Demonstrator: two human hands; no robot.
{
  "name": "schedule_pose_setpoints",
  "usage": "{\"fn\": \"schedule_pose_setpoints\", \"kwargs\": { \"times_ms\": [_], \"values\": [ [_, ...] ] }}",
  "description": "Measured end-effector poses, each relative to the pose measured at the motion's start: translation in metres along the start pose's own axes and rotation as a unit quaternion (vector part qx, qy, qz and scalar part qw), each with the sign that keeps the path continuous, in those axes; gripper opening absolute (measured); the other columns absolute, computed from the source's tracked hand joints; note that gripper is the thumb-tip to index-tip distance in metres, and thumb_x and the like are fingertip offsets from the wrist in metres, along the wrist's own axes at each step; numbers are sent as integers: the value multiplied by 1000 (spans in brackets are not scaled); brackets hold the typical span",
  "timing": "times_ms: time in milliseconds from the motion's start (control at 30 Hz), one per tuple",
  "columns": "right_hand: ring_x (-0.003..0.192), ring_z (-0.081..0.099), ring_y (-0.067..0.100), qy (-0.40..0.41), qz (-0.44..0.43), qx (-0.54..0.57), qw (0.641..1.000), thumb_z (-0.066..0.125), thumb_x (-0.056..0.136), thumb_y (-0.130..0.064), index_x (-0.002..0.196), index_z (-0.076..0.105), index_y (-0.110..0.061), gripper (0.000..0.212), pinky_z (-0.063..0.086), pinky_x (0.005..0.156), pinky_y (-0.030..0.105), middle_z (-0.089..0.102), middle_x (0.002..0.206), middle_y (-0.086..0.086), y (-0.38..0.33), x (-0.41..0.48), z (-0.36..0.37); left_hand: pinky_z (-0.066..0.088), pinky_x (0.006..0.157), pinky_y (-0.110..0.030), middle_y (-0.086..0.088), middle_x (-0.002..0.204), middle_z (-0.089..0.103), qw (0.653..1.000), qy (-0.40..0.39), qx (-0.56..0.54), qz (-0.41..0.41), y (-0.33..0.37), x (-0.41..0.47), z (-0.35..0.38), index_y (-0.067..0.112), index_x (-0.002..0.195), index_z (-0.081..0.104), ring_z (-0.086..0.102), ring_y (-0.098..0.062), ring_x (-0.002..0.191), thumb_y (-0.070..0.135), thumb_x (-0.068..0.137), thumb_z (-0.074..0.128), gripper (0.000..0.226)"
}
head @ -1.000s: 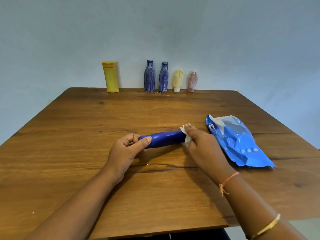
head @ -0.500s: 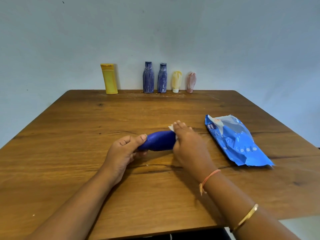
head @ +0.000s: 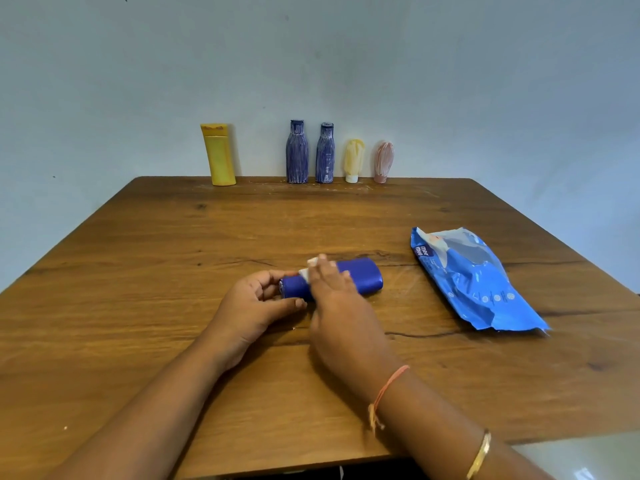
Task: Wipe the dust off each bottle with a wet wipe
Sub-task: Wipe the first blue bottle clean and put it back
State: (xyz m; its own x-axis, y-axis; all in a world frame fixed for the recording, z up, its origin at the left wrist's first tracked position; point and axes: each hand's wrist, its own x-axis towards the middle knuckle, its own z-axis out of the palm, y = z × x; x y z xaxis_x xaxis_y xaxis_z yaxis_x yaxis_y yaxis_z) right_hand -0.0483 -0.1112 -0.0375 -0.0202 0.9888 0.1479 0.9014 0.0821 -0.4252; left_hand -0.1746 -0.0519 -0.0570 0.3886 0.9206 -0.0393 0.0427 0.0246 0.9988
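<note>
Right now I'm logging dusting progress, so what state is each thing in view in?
blue bottle: lying on its side
wet wipe: pressed on the bottle under right hand
left hand: grips the bottle's left end
wipes pack: lying flat, untouched
yellow bottle: upright, far edge
left dark bottle: upright, dust-streaked
right dark bottle: upright, dust-streaked
yellow tube: on its cap, streaked
pink tube: on its cap, streaked

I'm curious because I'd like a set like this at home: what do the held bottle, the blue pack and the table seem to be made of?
The held bottle looks like plastic, smooth and glossy, with light glinting along its side. The pack looks like thin plastic film: shiny, crinkled and printed. The table is wood or wood veneer with a satin finish; grain, knots and dark cracks show.
</note>
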Motion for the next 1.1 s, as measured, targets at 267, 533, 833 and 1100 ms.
{"fn": "schedule_pose_setpoints", "kwargs": {
  "times_ms": [267, 533, 833, 1100],
  "values": [
    [144, 3, 16, -16, -13, -71, 997, 37, 94, -11, 147, 10, -12, 60, -1, 116, 33, 7, 157, 5, 16, 17, -5, 56, 75, -22, -11, 105, 70, 1000, 6, -3, 13, -3, 1, 1, 9, 113, 60, 68, -14, 92, -12, 73, 65, 45],
    [143, 7, 19, 9, 109, -56, 992, 39, 93, -8, 148, 7, -11, 64, 10, 115, 30, 5, 157, 7, 40, 1, -19, 52, 82, -21, -3, 103, 71, 999, 23, 30, 26, -6, 5, -1, 18, 110, 62, 67, -12, 97, -3, 73, 70, 44],
    [144, -3, 14, -16, -88, -29, 996, 34, 94, -7, 148, 4, -13, 62, -7, 112, 25, 0, 157, 4, -10, -2, 9, 53, 64, -15, -8, 94, 71, 999, 15, -13, 28, -10, 4, 2, 7, 105, 61, 68, -7, 79, -14, 80, 57, 34],
    [142, 13, 19, 5, 128, -45, 991, 39, 92, -7, 148, 11, -11, 63, 14, 116, 31, 10, 156, 7, 53, 11, -21, 50, 89, -34, -8, 100, 72, 999, 34, 22, 8, -9, 6, 0, 13, 107, 64, 67, -22, 98, 3, 76, 70, 33]
  ]
}}
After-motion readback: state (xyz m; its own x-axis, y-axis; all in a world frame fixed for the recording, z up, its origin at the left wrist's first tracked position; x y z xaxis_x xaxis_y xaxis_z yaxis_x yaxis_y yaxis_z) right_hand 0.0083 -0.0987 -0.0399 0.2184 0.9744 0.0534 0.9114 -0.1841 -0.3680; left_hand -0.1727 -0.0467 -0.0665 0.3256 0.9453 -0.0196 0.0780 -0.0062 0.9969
